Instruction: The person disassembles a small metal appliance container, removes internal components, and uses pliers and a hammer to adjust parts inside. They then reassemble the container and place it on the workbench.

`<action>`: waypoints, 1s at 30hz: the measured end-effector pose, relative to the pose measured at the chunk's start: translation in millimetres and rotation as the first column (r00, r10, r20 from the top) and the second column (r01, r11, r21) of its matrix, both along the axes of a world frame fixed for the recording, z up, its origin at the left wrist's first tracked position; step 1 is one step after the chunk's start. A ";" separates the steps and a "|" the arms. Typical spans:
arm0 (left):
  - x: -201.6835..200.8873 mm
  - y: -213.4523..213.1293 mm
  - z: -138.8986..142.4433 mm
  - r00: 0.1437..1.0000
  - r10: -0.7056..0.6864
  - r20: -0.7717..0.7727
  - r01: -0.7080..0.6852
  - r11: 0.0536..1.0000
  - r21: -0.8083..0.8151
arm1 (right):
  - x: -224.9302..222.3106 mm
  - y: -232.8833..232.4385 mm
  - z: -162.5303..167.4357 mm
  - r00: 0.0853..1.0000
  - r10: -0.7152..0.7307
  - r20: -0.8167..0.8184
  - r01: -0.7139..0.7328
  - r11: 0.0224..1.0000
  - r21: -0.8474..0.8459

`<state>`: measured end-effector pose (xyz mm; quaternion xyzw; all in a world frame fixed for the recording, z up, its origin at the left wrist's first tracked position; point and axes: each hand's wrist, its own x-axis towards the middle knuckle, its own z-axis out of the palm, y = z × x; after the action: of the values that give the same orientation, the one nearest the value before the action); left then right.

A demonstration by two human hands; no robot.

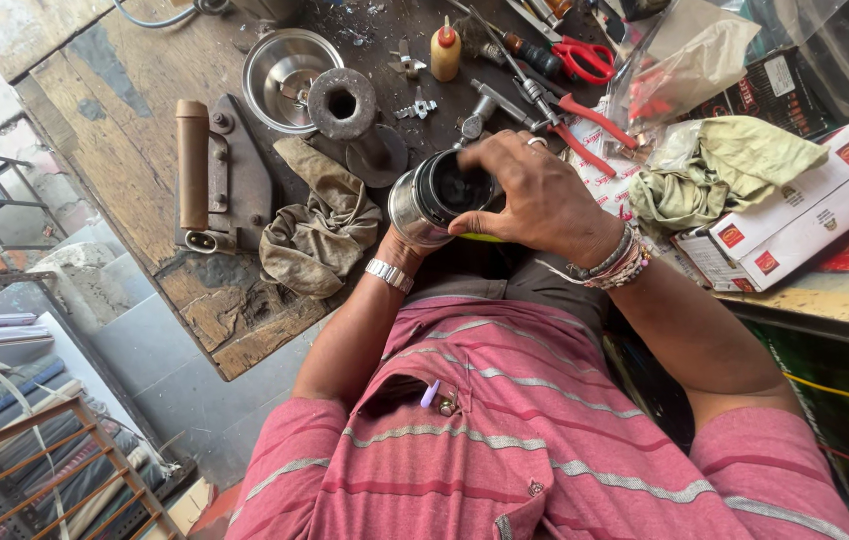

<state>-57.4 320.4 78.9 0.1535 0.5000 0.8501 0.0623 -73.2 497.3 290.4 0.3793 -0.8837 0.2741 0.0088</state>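
My left hand (399,245) cradles the steel jar (431,200) at the workbench's (144,130) near edge — right hand (534,195) clasps its rim; I should keep it steady, fingers off the inside

On my bench I see a steel bowl (284,75) beside a rusty ring (342,102), with a crumpled rag (319,235) below. Red scissors (584,57), a glue bottle (445,50) and an old iron (219,180) lie around.
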 end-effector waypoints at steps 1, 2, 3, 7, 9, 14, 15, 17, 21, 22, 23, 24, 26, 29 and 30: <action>0.5 -0.7 1.1 0.998 -0.042 0.049 0.037 0.994 0.103 | -0.4 0.3 0.4 1.000 -0.001 0.003 0.000 0.999 0.044; 0.9 -1.0 2.3 0.994 -0.066 0.090 0.050 0.984 0.169 | -1.0 0.5 0.8 1.000 -0.001 0.006 0.001 0.996 0.089; 1.2 -0.8 3.4 0.987 -0.092 0.129 0.059 0.970 0.235 | -1.6 0.5 1.0 1.000 -0.012 -0.002 0.012 0.995 0.097; 1.1 -0.5 5.4 0.999 0.001 0.052 -0.003 0.999 0.037 | -3.4 -1.5 -0.6 0.999 -0.006 -0.032 0.008 0.998 0.062; 1.2 -1.7 3.6 0.990 -0.048 0.135 0.019 0.978 0.209 | -3.9 -2.8 -3.0 0.999 0.010 -0.034 -0.008 0.999 0.037; 3.5 -9.6 -11.7 0.976 -0.136 0.173 0.083 0.955 0.285 | -4.9 -8.1 -15.5 0.999 -0.031 0.031 0.030 0.999 0.044; 4.9 -11.1 -16.4 0.926 -0.247 0.287 0.087 0.875 0.476 | -5.6 -8.4 -18.9 1.000 -0.013 0.021 0.012 0.999 0.043; 6.8 -12.1 -26.5 0.830 -0.381 0.406 0.028 0.757 0.653 | -9.8 -5.2 -26.4 1.000 0.018 0.004 -0.018 0.999 0.041; 8.5 -21.5 -40.9 0.974 -0.009 0.228 0.010 1.000 -0.005 | -39.9 17.0 -47.7 0.892 -0.146 0.428 0.219 0.968 -0.127; 9.3 -26.9 -41.9 0.996 0.093 -0.005 -0.089 0.931 -0.353 | -51.9 21.6 -56.9 0.800 -0.274 0.533 0.360 0.931 -0.061; 9.3 -31.9 -42.2 0.993 0.118 -0.018 -0.115 0.904 -0.412 | -63.9 24.1 -68.5 0.682 -0.393 0.617 0.485 0.874 0.021; 9.5 -37.0 -41.4 0.990 0.139 -0.035 -0.139 0.872 -0.469 | -75.0 24.1 -82.1 0.803 -0.402 0.440 0.450 0.893 -0.006; 8.4 -44.3 -38.8 0.957 0.161 -0.243 -0.282 0.722 -0.631 | -91.4 19.1 -112.6 0.929 -0.368 0.030 0.369 0.929 -0.031; 6.0 -49.1 -36.0 0.860 0.126 -0.495 -0.483 0.512 -0.710 | -101.1 9.0 -152.6 0.940 -0.235 -0.247 0.227 0.972 -0.061; 5.6 -49.0 -36.2 0.904 0.168 -0.393 -0.412 0.590 -0.695 | -102.0 6.9 -161.8 0.949 -0.190 -0.253 0.184 0.982 -0.047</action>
<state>-51.8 271.4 42.6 0.1491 0.8328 0.5250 -0.0927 -175.2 504.3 128.6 0.3260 -0.9039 0.2306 0.1533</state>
